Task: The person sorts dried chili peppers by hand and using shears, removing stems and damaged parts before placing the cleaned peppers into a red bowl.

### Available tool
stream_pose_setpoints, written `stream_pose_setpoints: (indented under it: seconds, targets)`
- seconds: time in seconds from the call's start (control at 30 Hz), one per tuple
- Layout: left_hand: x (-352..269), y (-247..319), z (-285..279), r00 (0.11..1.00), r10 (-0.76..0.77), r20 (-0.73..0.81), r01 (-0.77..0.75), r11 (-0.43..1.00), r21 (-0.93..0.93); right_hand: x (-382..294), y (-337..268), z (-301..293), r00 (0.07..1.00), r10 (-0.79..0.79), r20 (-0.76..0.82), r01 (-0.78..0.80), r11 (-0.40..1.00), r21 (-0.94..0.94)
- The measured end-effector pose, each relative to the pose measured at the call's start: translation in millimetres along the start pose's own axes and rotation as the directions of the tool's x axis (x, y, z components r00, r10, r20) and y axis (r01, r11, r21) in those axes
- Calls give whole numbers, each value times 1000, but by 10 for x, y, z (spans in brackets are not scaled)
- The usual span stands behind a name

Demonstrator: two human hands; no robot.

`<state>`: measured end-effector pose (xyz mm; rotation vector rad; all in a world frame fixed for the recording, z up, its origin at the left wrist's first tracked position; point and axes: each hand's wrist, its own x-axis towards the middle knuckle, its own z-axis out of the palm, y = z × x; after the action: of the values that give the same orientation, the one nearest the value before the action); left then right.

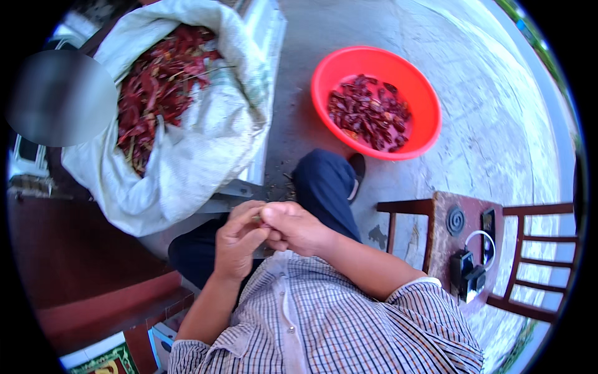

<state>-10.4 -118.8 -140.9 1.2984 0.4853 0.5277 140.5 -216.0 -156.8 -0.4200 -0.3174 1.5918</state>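
Note:
My left hand (pixel 235 245) and my right hand (pixel 294 228) meet above my lap, their thumbs and fingertips pinched together on a small reddish and greenish piece (pixel 262 225), apparently chilli, mostly hidden by the fingers. Beyond them at the upper left, a large white woven sack (pixel 187 173) lies open, its rim rolled back around many dried red chillies (pixel 156 89) with stems. On the floor at the upper right is a red plastic basin (pixel 373 55), holding a layer of dark red chilli pieces (pixel 369 112).
A wooden chair (pixel 441 252) stands to my right, with a coiled black disc (pixel 455 220), a phone-like device (pixel 487 229) and a black box-shaped device with a white loop (pixel 462 271) on it. Dark red furniture (pixel 79 248) is at my left. Small debris lies on the concrete floor.

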Motion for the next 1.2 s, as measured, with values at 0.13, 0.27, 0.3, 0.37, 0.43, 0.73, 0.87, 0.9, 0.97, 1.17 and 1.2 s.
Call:
stream_pose_setpoints:
  seconds: [0.13, 0.27, 0.3, 0.37, 0.43, 0.73, 0.87, 0.9, 0.97, 1.17, 1.2]
  targets:
    - [7, 29, 115, 1000, 3, -5, -4, 996, -90, -25, 8, -11, 999, -39, 9, 39, 998, -45]
    - [19, 71, 103, 989, 144, 10, -145, 989, 7, 4, 15, 67, 999, -47, -12, 46, 996, -77]
    - [9, 104, 111, 989, 148, 12, -148, 989, 1, 7, 22, 81, 999, -47, -20, 45, 995, -91]
    - [-16, 181, 115, 995, 95, 0, -95, 995, -35, 24, 45, 74, 999, -37, -32, 33, 992, -124]
    - [-39, 196, 80, 998, 65, -9, -65, 998, 22, 35, 80, 52, 999, -31, -40, 25, 988, -153]
    - [10, 119, 17, 936, 353, 3, -326, 861, 391, 5, -14, 135, 995, -21, -95, -1, 975, -223]
    - [16, 378, 4, 951, 305, 56, -274, 741, 613, -10, -168, 43, 992, -38, -123, -29, 862, -506]
    - [35, 413, -65, 939, 314, 143, -319, 634, 704, -3, -220, 55, 991, -38, -130, -48, 801, -597]
    - [57, 446, -133, 920, 284, 272, -379, 462, 802, -20, -314, 64, 992, -20, -121, -82, 625, -776]
    - [28, 392, -197, 877, 173, 448, -479, 286, 830, -8, -475, 86, 994, 106, -30, -71, 403, -913]
    - [19, 363, -187, 866, 201, 457, -499, 294, 816, -14, -495, 86, 987, 155, -53, -111, 395, -912]
